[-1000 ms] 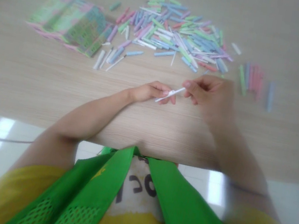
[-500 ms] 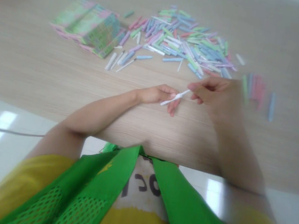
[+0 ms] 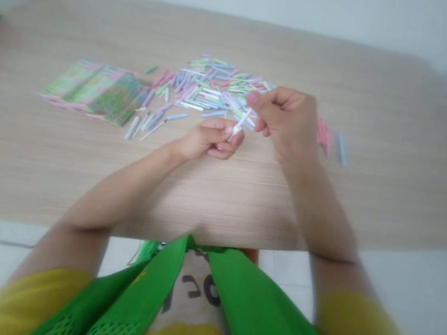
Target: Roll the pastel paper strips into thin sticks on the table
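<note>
Over the near middle of the table, my left hand (image 3: 211,138) is closed, its thumb and fingers pinching the lower end of a thin white plastic stick (image 3: 242,122). The stick slants up to my right hand (image 3: 286,118), whose thumb and forefinger are closed on its upper end. Just behind my hands lies a loose pile of pastel plastic sticks (image 3: 215,84) in blue, green, pink, purple and white. My right hand hides part of that pile. Blur keeps the exact kind of the white stick from showing.
Green and pink patterned boxes (image 3: 92,87) lie side by side at the left. A few white and blue sticks (image 3: 145,124) are scattered near them. Pink sticks (image 3: 324,136) and one blue stick (image 3: 341,148) lie right of my right hand. The wooden table's (image 3: 208,210) front edge is close to my body.
The camera view has tilted up, so the far table edge shows. The white stick now points more steeply upward, and my left fingers have curled in around its lower end.
</note>
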`<state>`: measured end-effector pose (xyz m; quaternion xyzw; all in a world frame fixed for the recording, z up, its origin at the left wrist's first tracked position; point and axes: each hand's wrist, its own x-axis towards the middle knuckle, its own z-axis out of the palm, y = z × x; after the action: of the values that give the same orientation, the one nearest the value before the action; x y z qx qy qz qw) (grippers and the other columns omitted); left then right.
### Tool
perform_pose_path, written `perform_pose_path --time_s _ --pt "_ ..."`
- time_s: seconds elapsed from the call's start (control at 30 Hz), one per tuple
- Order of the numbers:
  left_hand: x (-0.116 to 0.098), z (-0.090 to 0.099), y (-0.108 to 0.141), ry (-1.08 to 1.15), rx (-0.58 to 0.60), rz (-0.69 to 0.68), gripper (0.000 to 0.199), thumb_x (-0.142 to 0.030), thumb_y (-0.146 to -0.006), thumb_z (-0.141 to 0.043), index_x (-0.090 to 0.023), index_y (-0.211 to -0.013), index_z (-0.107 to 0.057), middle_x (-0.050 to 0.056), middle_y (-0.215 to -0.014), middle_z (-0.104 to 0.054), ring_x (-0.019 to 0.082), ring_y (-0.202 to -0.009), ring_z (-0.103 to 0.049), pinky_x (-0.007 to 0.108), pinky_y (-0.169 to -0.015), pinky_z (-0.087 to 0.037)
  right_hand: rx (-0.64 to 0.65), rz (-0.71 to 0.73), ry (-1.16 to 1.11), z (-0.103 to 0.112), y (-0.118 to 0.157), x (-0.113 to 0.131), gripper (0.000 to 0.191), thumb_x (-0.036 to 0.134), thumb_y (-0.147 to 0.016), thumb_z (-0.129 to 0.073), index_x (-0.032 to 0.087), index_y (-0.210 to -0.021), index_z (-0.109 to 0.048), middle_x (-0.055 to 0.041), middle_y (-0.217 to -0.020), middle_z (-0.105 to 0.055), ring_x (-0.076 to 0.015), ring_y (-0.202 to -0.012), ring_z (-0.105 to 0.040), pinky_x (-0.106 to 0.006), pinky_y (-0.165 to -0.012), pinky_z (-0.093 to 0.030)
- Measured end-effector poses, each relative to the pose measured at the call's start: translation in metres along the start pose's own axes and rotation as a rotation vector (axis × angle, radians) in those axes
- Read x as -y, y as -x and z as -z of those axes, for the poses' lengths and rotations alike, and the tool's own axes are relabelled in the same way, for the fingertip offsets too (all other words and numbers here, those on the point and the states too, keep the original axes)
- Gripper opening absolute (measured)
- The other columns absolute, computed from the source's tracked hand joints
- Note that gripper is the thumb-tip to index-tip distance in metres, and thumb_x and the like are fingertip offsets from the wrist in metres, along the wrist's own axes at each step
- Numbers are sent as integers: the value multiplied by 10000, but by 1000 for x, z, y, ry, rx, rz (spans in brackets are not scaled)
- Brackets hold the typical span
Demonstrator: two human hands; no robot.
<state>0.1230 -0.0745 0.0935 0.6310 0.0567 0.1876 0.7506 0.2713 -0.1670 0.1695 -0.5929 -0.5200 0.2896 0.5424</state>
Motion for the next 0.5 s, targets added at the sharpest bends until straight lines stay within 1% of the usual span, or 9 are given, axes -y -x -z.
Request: perform_pose_path --time_s 0.07,0.13,0.17,0.23,0.3,0.37,0.43,0.5 --pt "-7 0 -6 -30 -68 -10 435 -561 -860 -687 -174 -724 -545 -34 -564 -366 63 -376 -320 221 -361 -237 -28 15 7 4 -3 12 335 394 -889 -725 211 -634 -610 31 -519 -562 -83 -483 -441 -252 -493 -377" --pt "-13 -1 -9 -39 -146 -3 386 -500 -915 -641 -183 -728 -525 -28 -569 -390 69 -369 -353 223 -358 -282 -66 39 -16 7 -5 21 306 324 -903 -717 180 -644 -638 52 -473 -526 -66 -457 -424 -237 -489 -345" --pt "-16 -2 -9 -25 -162 18 372 -477 -942 -610 -186 -730 -515 -30 -568 -388 68 -361 -354 221 -357 -292 -78 44 -19 8 -5 24 305 305 -913 -709 170 -646 -649 61 -447 -501 -59 -440 -403 -233 -482 -321" --pt "-22 -6 -10 45 -142 86 369 -452 -992 -534 -189 -736 -502 -40 -563 -364 55 -342 -327 211 -356 -294 -75 39 0 12 -4 30 303 294 -935 -684 158 -665 -677 69 -412 -462 -54 -418 -352 -236 -473 -279" --pt "-29 -13 -11 152 -98 156 365 -431 -1023 -471 -187 -754 -504 -54 -559 -330 39 -326 -281 197 -354 -288 -38 44 10 17 -2 33 302 356 -932 -683 174 -691 -698 62 -422 -458 -68 -424 -322 -248 -472 -279" --pt "-36 -22 -13 259 -80 199 335 -404 -1036 -443 -184 -799 -528 -68 -554 -303 29 -320 -243 183 -355 -282 18 74 -43 22 0 36 305 475 -870 -727 222 -702 -703 50 -464 -469 -96 -450 -346 -270 -485 -344" --pt "-43 -33 -15 339 -92 214 294 -384 -1039 -428 -181 -879 -567 -79 -548 -288 28 -321 -228 171 -358 -274 38 108 -117 25 3 38 367 577 -779 -774 264 -629 -654 31 -499 -473 -130 -502 -429 -295 -514 -416" --pt "-48 -42 -17 387 -127 199 277 -387 -1040 -424 -181 -971 -597 -86 -543 -290 30 -323 -224 164 -359 -258 27 114 -164 26 4 40 426 601 -722 -804 279 -548 -585 11 -512 -477 -167 -594 -527 -304 -542 -456"
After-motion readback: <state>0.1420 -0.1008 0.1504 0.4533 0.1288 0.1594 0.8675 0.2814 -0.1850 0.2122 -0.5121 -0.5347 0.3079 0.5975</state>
